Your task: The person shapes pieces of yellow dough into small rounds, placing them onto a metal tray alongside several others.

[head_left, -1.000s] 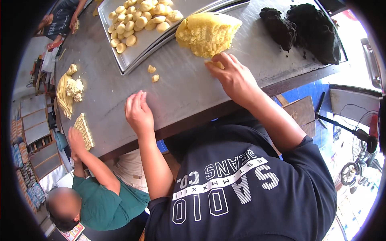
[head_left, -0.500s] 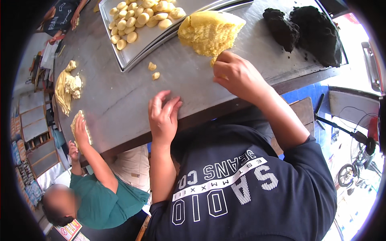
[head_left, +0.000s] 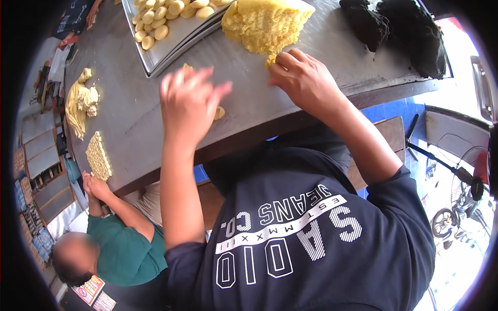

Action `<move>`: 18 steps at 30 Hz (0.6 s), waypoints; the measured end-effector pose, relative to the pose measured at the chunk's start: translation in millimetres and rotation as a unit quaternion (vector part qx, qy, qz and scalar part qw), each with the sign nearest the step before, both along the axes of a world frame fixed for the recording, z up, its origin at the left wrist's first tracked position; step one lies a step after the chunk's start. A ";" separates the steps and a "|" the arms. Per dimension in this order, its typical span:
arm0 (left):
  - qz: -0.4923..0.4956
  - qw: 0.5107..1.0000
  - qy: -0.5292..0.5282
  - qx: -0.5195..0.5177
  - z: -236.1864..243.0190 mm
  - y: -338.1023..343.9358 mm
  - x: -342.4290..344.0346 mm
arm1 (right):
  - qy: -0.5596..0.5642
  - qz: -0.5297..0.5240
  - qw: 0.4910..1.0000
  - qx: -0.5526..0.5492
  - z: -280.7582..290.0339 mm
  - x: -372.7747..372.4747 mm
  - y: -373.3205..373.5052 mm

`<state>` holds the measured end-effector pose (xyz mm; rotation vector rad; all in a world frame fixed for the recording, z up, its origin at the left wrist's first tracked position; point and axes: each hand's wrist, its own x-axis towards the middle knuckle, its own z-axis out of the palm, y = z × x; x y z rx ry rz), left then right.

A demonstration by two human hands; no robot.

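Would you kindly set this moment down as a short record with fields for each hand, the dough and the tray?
Left hand: left hand, raised over the grey metal table, fingers spread, blurred, holding nothing visible.
Right hand: right hand pinching the near edge of the big yellow dough lump.
Tray: shiny metal tray bearing small pale yellow dough balls.
Far right: black dough mounds.

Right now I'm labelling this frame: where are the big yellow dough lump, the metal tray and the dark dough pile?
Yellow dough lump (head_left: 267, 26), head view, middle of its top.
Metal tray (head_left: 174, 44), head view, bare floor.
Dark dough pile (head_left: 412, 36), head view, centre.
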<state>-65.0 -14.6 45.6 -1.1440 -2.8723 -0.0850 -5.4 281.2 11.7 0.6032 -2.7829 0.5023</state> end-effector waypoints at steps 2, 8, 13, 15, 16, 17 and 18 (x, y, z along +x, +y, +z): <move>-0.015 0.938 0.223 0.264 -15.8 44.6 -24.2 | -0.020 -0.014 0.999 0.033 6.8 0.1 -4.9; -0.145 0.933 0.227 0.236 -50.4 46.0 0.0 | -0.002 -0.087 0.987 -0.137 8.1 14.1 0.7; -0.018 0.925 0.141 0.352 -59.9 62.0 -24.4 | 0.000 -0.049 0.992 -0.119 -2.3 6.3 1.5; -0.114 0.924 0.149 0.334 -54.8 54.9 -7.9 | 0.007 -0.036 0.992 -0.119 -5.7 1.3 2.8; -0.199 0.916 0.154 0.314 -51.4 50.7 1.4 | 0.012 -0.024 0.993 -0.111 -7.8 3.8 -2.7; -0.234 0.899 0.131 0.346 -51.0 57.9 4.1 | 0.016 -0.012 0.994 -0.103 -8.8 5.1 -8.2; -0.232 0.899 0.132 0.346 -51.3 59.7 -3.2 | 0.016 -0.010 0.995 -0.103 -8.9 2.3 -13.7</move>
